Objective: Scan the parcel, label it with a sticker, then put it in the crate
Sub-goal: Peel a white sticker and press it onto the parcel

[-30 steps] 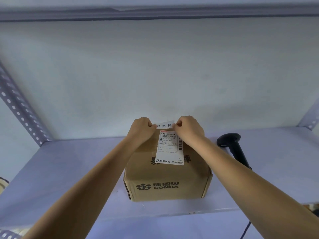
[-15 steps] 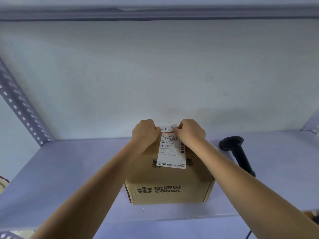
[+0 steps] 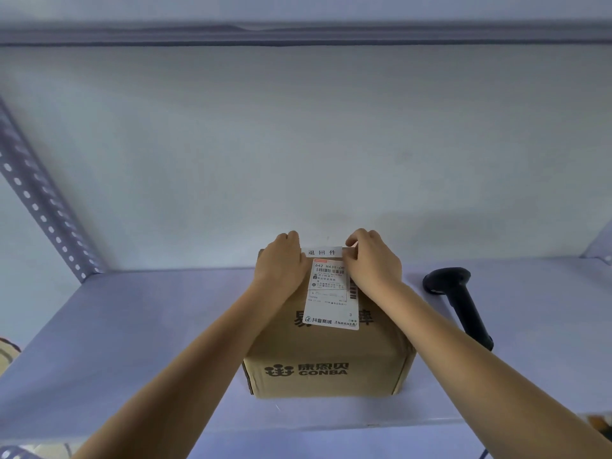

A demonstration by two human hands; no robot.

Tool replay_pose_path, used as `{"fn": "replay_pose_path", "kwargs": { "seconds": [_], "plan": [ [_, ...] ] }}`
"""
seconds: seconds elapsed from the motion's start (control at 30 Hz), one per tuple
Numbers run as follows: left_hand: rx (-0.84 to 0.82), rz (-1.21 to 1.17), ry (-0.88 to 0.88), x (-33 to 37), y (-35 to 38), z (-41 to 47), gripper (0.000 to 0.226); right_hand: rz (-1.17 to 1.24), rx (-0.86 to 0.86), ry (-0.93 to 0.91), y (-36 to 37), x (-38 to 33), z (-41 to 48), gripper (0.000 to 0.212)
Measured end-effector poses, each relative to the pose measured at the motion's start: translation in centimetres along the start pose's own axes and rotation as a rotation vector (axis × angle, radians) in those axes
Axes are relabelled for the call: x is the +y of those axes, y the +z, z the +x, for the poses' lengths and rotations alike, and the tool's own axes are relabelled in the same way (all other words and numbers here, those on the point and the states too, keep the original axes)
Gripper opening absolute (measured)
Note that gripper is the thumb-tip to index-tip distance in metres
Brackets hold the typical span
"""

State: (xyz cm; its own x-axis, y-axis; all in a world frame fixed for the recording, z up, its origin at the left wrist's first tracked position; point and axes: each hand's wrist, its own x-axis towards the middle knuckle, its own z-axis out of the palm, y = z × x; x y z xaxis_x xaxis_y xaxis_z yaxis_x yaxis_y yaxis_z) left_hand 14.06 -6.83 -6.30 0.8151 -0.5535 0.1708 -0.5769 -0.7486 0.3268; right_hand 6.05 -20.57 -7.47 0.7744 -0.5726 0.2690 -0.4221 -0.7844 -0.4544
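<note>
A brown cardboard parcel (image 3: 331, 359) printed CONBA stands on the grey shelf (image 3: 132, 326), with a white shipping label (image 3: 331, 299) on its top. A small white sticker (image 3: 323, 252) with three black characters lies flat along the parcel's far top edge, just above the shipping label. My left hand (image 3: 281, 260) presses on the sticker's left end and my right hand (image 3: 371, 260) presses on its right end. The fingers of both hands are curled. No crate is in view.
A black handheld barcode scanner (image 3: 458, 303) lies on the shelf to the right of the parcel, its cable running off the front edge. A perforated metal upright (image 3: 43, 207) slants at the left. The back wall stands close behind the parcel.
The sticker has come down from a raised, tilted hold to lie flat on the parcel's far edge. My hands have spread apart to its two ends.
</note>
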Motion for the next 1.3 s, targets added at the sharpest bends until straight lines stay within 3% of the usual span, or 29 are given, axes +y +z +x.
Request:
{"fn": "replay_pose_path", "kwargs": {
  "seconds": [0.13,0.23,0.4,0.6,0.77,0.83,0.9,1.0,1.07,1.17,1.3],
  "plan": [
    [0.066,0.072,0.258,-1.0,0.7,-1.2,0.042,-0.089,0.028,-0.215,-0.2,0.9,-0.7,0.037],
    [0.008,0.201,0.325,-1.0,0.7,-1.4,0.049,-0.182,-0.043,-0.344,0.0,0.4,-1.0,0.045],
    [-0.073,0.266,0.281,-1.1,1.1,-1.4,0.051,-0.225,-0.080,-0.395,-0.1,0.0,-1.1,0.046],
    [-0.041,0.237,0.175,-0.7,0.7,-2.0,0.048,-0.277,-0.071,-0.283,-0.3,0.0,-1.3,0.044],
    [-0.051,0.173,0.050,-1.3,0.1,-2.4,0.052,-0.145,-0.035,-0.207,-1.1,0.5,-1.4,0.040],
    [-0.090,0.082,0.006,-2.7,-0.3,-3.1,0.057,-0.061,-0.051,-0.183,-2.1,1.6,-2.3,0.039],
    [-0.161,-0.164,-0.019,-4.3,-1.2,-4.5,0.059,0.059,-0.095,-0.166,-3.2,3.1,-4.0,0.042],
    [-0.288,-0.569,-0.015,-5.6,-2.6,-7.6,0.041,0.303,-0.250,-0.130,-5.3,4.6,-7.4,0.057],
    [-0.370,-0.734,-0.007,-6.1,-2.7,-9.0,0.057,0.392,-0.395,-0.104,-6.0,5.2,-9.3,0.066],
    [-0.369,-0.720,0.019,-6.5,-2.1,-9.8,0.091,0.307,-0.518,-0.038,-5.4,5.9,-10.4,0.115],
    [-0.365,-0.697,0.009,-5.8,-1.9,-10.1,0.093,0.321,-0.583,-0.018,-5.0,5.5,-10.3,0.140]
  ]
}}
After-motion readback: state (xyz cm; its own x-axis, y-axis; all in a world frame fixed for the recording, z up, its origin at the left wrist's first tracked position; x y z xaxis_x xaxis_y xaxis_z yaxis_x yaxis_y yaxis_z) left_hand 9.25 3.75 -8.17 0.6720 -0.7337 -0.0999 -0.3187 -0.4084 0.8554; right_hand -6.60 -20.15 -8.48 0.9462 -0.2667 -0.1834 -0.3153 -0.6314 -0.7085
